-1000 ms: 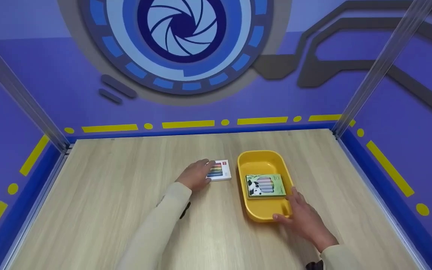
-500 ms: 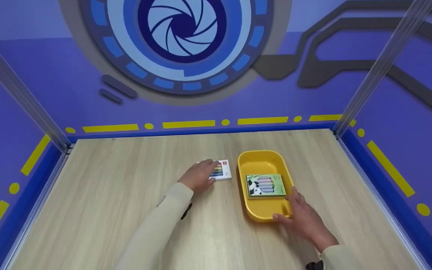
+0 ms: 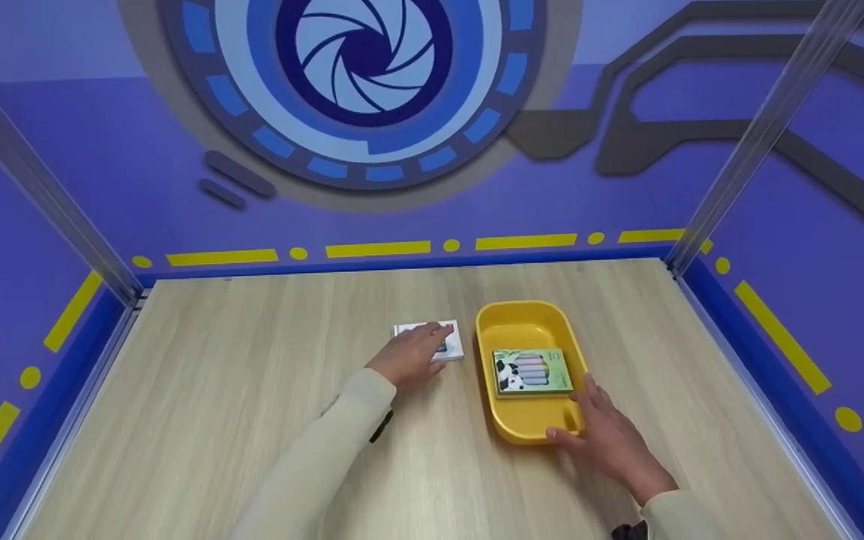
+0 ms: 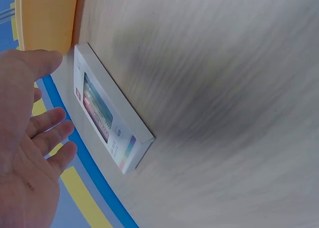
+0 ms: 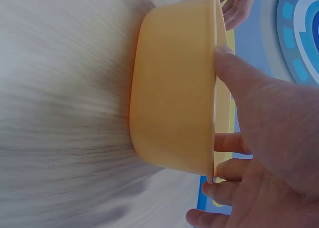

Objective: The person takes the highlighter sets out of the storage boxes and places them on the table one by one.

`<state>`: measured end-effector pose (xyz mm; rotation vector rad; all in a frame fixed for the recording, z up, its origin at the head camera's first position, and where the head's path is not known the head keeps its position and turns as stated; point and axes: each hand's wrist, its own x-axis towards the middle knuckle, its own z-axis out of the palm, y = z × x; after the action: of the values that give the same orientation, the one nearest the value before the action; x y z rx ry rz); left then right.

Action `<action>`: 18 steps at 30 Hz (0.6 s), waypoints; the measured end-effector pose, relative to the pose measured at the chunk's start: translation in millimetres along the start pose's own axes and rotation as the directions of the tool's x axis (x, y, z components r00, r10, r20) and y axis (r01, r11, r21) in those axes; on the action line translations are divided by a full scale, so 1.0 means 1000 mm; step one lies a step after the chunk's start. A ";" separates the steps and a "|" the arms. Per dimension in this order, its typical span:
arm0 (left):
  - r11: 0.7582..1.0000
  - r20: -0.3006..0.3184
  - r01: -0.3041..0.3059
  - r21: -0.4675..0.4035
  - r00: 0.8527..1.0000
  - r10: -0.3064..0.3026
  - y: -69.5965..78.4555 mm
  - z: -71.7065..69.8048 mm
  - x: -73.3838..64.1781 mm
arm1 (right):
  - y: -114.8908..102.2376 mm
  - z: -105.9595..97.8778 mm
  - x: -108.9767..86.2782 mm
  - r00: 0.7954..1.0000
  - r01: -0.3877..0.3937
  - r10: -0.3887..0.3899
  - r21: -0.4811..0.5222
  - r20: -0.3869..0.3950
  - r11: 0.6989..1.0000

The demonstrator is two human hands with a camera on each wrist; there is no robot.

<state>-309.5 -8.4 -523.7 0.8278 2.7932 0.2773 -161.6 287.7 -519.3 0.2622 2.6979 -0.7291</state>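
Observation:
In the head view my left hand (image 3: 411, 355) is over a white flat box (image 3: 453, 349), its fingers extended and covering much of it. The left wrist view shows that box (image 4: 117, 121) flat on the table, with colored sticks on its face; a gap separates it from the loosely spread fingers. My right hand (image 3: 612, 439) holds the near right corner of a yellow plastic bin (image 3: 526, 429). In the right wrist view the thumb lies on the bin's rim (image 5: 213, 88) and a finger reaches over it. Inside the bin lies a green box (image 3: 532, 372) with a panda and pastel sticks.
The wooden table (image 3: 237, 390) has purple walls on three sides. Yellow dashes mark the back wall (image 3: 376, 248) low down. Clear posts (image 3: 758, 135) stand at the back corners. The white box lies just left of the bin.
My left hand has shifted slightly right across the white box, which has stayed in place. The right hand, the bin and the green box have not moved.

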 end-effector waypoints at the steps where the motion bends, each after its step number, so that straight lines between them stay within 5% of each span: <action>1: 1.000 -0.002 -0.006 -0.001 1.000 0.006 0.000 0.000 0.000 | 0.000 0.000 0.000 1.000 0.004 -0.004 -0.003 -0.002 1.000; 18: 1.000 -0.005 -0.030 0.001 1.000 0.030 0.008 -0.001 0.001 | 0.001 0.002 0.000 0.999 0.026 -0.026 -0.019 -0.030 0.999</action>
<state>-306.0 -1.3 -521.1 0.8712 2.7874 0.2827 -161.3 287.4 -521.7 0.2359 2.7402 -0.7130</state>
